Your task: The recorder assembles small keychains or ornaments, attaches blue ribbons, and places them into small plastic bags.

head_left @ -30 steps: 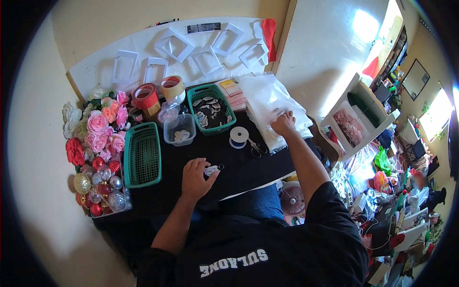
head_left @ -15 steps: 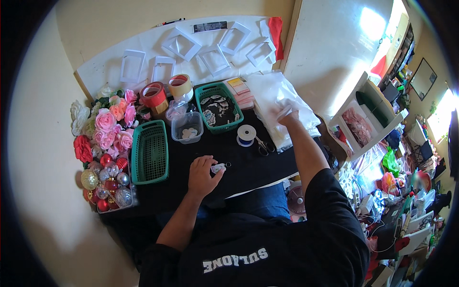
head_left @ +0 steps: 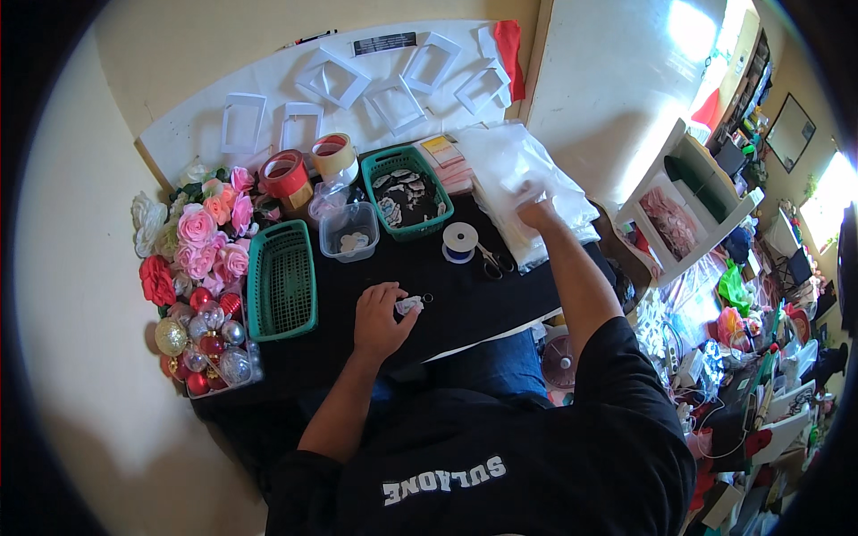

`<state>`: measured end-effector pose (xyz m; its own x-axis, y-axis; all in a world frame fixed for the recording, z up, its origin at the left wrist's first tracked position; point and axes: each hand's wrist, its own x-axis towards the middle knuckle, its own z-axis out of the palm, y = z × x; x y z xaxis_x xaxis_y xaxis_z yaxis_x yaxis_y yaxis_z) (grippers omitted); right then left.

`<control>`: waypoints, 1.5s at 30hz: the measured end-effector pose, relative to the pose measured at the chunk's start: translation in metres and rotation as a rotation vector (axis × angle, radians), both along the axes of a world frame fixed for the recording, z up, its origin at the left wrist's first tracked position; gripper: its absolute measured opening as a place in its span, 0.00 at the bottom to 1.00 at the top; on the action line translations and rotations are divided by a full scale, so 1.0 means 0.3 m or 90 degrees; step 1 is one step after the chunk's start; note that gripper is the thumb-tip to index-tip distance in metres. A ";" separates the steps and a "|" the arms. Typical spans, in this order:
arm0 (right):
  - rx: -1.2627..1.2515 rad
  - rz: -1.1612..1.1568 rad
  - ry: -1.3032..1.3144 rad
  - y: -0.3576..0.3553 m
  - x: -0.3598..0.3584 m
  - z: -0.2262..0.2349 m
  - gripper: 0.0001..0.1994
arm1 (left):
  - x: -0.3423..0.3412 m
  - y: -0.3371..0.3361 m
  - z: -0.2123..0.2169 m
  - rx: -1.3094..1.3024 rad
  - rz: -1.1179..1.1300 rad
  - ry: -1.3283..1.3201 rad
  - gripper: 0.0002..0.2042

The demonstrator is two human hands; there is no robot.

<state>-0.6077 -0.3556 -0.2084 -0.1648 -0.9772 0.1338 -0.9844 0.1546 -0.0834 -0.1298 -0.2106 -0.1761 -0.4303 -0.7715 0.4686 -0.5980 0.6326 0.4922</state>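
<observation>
On the black cloth in front of me, my left hand (head_left: pixel 382 320) has its thumb and fingers around a small white keychain (head_left: pixel 408 305) with a dark metal ring sticking out to the right. My right hand (head_left: pixel 539 213) reaches to the pile of clear plastic bags (head_left: pixel 509 161) at the right. Its fingers are closed on a crumpled part of the top bag, and the fingertips are partly hidden. Left of the pile, a green basket (head_left: pixel 435 227) holds many small printed pieces. A clear plastic tub (head_left: pixel 368 250) with pale round pieces stands beside that basket.
A second green basket (head_left: pixel 304 323) stands at the left, by artificial flowers (head_left: pixel 198 225) and Christmas balls (head_left: pixel 210 344). Tape rolls (head_left: pixel 284 171) stand behind. A ribbon spool (head_left: pixel 460 238) and scissors (head_left: pixel 493 262) lie before the bags. White paper frames (head_left: pixel 396 105) line the back board.
My right hand has shifted only slightly on the plastic bags. The left hand stays at the keychain. The whole view has tilted a little.
</observation>
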 end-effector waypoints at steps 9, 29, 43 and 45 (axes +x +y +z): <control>-0.174 -0.085 -0.030 0.324 0.193 0.206 0.15 | 0.000 -0.003 -0.001 -0.024 0.000 -0.009 0.17; -0.452 0.008 -0.136 0.524 0.241 0.273 0.08 | 0.004 -0.010 -0.019 -0.042 -0.010 -0.006 0.17; -0.292 -0.147 -0.333 0.534 0.241 0.284 0.17 | 0.003 -0.009 -0.018 -0.048 -0.001 -0.012 0.16; -0.305 -0.175 -0.312 0.543 0.245 0.272 0.21 | 0.001 -0.008 -0.016 -0.045 0.000 -0.009 0.16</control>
